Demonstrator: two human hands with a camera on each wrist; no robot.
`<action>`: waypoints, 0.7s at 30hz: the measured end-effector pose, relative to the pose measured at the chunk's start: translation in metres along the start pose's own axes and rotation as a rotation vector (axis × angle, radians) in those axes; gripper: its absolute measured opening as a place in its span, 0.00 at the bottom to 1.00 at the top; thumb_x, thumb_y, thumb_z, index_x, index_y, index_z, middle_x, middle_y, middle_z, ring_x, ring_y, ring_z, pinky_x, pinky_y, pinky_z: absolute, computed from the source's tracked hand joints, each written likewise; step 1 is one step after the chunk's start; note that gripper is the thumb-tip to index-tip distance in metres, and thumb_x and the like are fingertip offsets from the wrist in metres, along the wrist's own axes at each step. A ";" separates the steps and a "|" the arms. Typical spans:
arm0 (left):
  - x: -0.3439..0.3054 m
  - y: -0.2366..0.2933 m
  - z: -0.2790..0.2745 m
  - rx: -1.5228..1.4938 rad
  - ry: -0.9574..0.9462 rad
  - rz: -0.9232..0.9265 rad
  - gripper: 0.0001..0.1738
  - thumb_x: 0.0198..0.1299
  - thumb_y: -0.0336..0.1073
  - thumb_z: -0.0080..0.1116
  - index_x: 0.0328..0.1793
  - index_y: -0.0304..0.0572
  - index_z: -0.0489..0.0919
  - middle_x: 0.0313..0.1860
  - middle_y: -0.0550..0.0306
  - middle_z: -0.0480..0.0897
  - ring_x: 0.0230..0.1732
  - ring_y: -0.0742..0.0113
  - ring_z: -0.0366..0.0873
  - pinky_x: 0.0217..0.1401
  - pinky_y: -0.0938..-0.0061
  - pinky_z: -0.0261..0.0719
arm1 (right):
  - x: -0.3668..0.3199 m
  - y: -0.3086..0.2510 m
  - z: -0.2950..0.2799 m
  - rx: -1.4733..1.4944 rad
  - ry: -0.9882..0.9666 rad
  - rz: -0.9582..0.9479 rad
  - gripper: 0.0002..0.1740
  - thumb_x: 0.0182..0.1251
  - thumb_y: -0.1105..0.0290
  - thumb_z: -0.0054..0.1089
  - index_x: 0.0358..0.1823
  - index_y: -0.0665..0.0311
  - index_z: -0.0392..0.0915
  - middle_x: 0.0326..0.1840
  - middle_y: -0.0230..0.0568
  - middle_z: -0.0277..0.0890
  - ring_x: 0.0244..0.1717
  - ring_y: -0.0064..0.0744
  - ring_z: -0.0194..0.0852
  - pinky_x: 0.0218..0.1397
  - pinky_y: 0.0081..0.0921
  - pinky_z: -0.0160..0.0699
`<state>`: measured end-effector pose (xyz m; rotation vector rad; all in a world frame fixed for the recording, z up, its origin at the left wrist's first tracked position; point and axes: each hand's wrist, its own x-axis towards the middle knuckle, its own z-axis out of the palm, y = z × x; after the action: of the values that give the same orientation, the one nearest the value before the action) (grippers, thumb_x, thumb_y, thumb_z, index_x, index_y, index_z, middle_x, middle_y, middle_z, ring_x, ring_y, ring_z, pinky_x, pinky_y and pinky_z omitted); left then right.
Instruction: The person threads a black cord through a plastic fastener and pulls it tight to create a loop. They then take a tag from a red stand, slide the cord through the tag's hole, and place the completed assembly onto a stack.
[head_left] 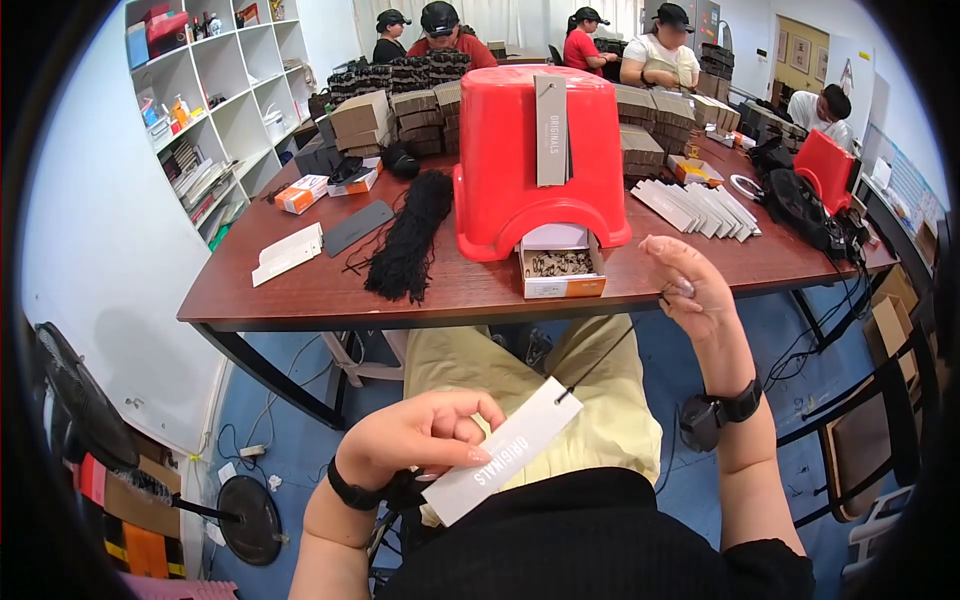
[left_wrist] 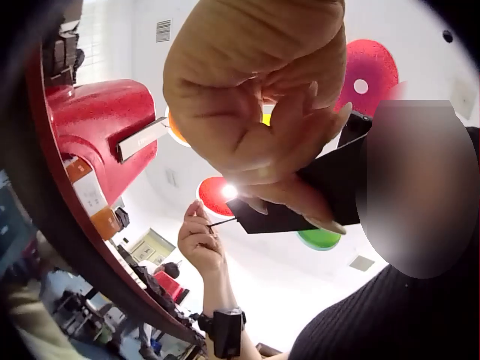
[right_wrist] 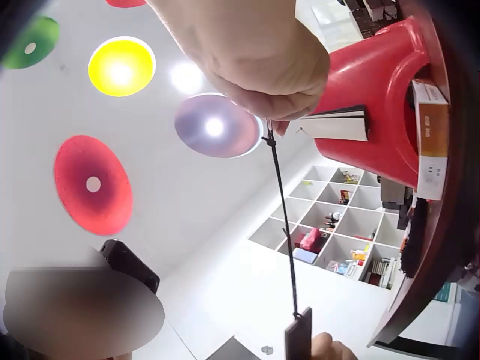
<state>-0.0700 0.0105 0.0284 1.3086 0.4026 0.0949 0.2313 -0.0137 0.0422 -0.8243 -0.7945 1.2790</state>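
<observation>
The left hand (head_left: 425, 435) pinches a light grey tag (head_left: 505, 450) printed ORIGINALS, held tilted above the lap. A black cord (head_left: 600, 360) runs from the tag's hole up to the right hand (head_left: 695, 290), which pinches its far end with curled fingers. In the right wrist view the cord (right_wrist: 285, 217) hangs taut and knotted between the right hand (right_wrist: 259, 67) and the tag (right_wrist: 298, 337). The left wrist view shows the tag's dark side (left_wrist: 277, 217) under the left hand (left_wrist: 255, 97). At the right fingertips a small metal piece shows, its shape unclear.
On the table (head_left: 330, 295) stands an upturned red stool (head_left: 500, 130) with a similar tag (head_left: 552, 130) on its front. Beneath it is a box of small metal pieces (head_left: 562, 265). Black cords (head_left: 410, 240) lie left, fanned tags (head_left: 700, 208) right. Several people work behind.
</observation>
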 end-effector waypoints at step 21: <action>0.091 -0.008 0.010 -0.101 0.503 0.414 0.15 0.53 0.31 0.50 0.46 0.36 0.64 0.31 0.56 0.75 0.20 0.78 0.69 0.20 0.86 0.66 | -0.032 0.037 -0.006 -0.294 0.194 -0.173 0.11 0.58 0.63 0.50 0.26 0.65 0.68 0.18 0.35 0.70 0.12 0.18 0.66 0.12 0.10 0.60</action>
<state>0.0166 0.0253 0.0013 1.2440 0.5370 0.7938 0.2154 -0.0418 0.0055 -1.0732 -0.8880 0.9258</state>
